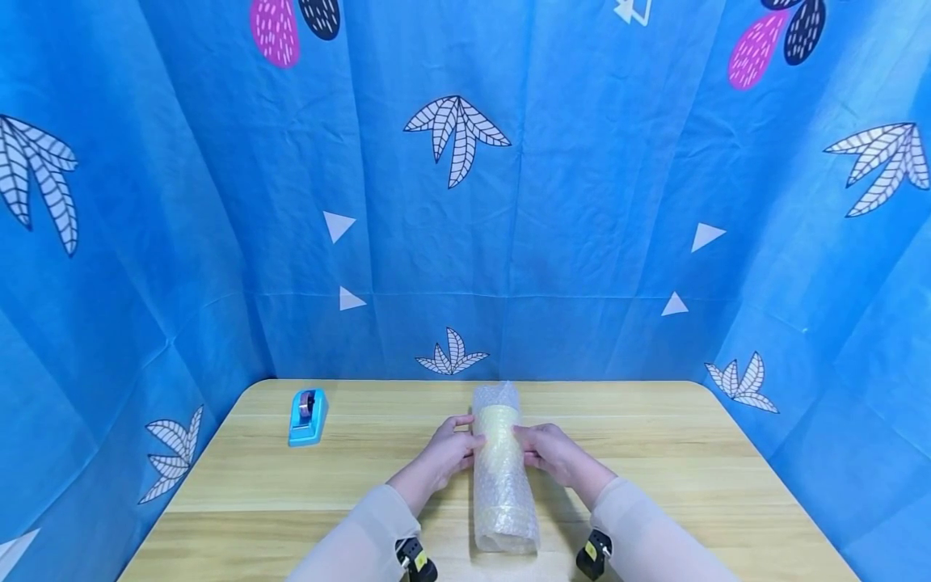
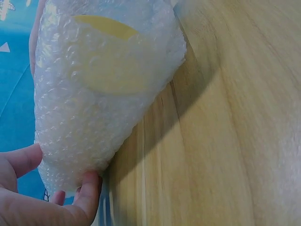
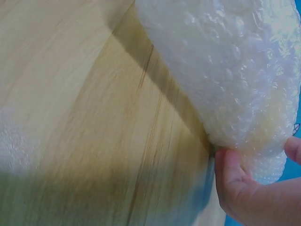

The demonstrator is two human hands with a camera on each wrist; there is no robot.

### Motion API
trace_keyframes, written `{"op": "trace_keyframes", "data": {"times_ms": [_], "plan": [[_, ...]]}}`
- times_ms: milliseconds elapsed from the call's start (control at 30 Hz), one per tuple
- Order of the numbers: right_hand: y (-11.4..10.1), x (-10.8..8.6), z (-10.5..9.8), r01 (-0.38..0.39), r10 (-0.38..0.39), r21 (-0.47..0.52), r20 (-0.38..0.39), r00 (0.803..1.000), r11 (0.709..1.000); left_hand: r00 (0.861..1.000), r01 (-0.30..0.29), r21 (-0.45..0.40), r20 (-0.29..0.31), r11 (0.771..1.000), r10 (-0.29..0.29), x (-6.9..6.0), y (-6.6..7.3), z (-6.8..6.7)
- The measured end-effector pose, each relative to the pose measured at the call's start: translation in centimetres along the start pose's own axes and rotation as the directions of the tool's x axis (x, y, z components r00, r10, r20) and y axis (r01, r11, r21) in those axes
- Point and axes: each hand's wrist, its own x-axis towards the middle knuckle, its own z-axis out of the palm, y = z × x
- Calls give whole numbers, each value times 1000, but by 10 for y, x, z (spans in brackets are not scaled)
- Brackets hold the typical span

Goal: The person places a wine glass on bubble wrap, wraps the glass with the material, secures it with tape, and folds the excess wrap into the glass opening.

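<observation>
A long roll of bubble wrap (image 1: 503, 485) lies on the table in front of me, its length pointing away from me. Something pale yellow (image 2: 110, 70) shows through the clear layers; its kind is hidden by the bubbles. My left hand (image 1: 445, 454) holds the roll's left side, thumb on top and fingers lower down. From the right, my right hand (image 1: 556, 454) grips it in the same manner, opposite the left. Both wrist views show fingertips pressed against the bubble wrap (image 3: 225, 75) near its far end.
A blue tape dispenser (image 1: 307, 419) with a roll of tape stands at the table's back left. The wooden table (image 1: 655, 453) has rounded far corners. A blue patterned cloth (image 1: 582, 202) hangs behind it and along both sides.
</observation>
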Motion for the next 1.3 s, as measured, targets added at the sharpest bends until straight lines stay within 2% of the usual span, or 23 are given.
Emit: {"op": "trace_keyframes", "data": {"times_ms": [333, 567, 767, 1100, 1300], "plan": [[1, -2, -2, 4, -4, 6, 13, 1000, 1000, 1000, 12, 5, 26, 1000, -13, 1, -2, 1], [1, -1, -3, 2, -3, -43, -16, 1000, 999, 1000, 27, 5, 16, 1000, -27, 0, -2, 2], [0, -2, -4, 23, -23, -16, 9, 1000, 1000, 999, 36, 13, 15, 999, -36, -2, -2, 2], [-2, -3, -5, 14, -14, -4, -4, 1000, 1000, 1000, 28, 11, 13, 1000, -28, -4, -2, 2], [-3, -3, -1, -30, 29, -9, -66, 997, 1000, 1000, 25, 11, 10, 1000, -25, -5, 0, 3]]}}
